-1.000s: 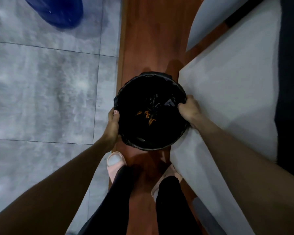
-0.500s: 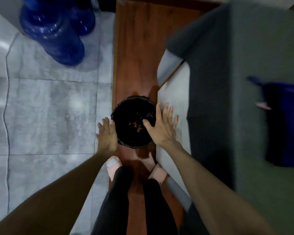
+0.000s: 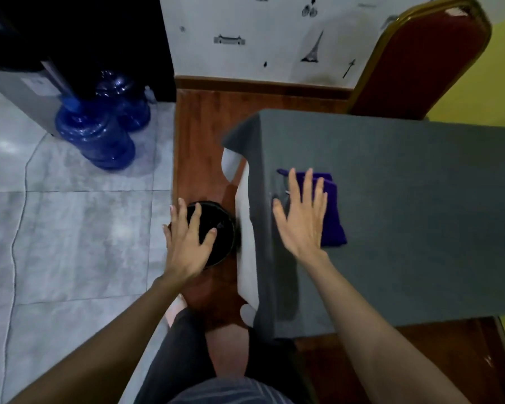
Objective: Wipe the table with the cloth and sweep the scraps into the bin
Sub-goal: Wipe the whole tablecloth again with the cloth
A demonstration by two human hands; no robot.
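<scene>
While both hands [image 3: 302,217] spread flat and empty, round black bin [image 3: 226,228], folded purple cloth [image 3: 334,225]

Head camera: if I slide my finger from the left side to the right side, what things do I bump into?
Blue water bottles → left hand over the black bin → white hanging table cover → right hand → purple cloth on the grey table → red chair.

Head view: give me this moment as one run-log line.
left hand open above bin | right hand open over purple cloth | cloth on grey table | bin on floor
</scene>
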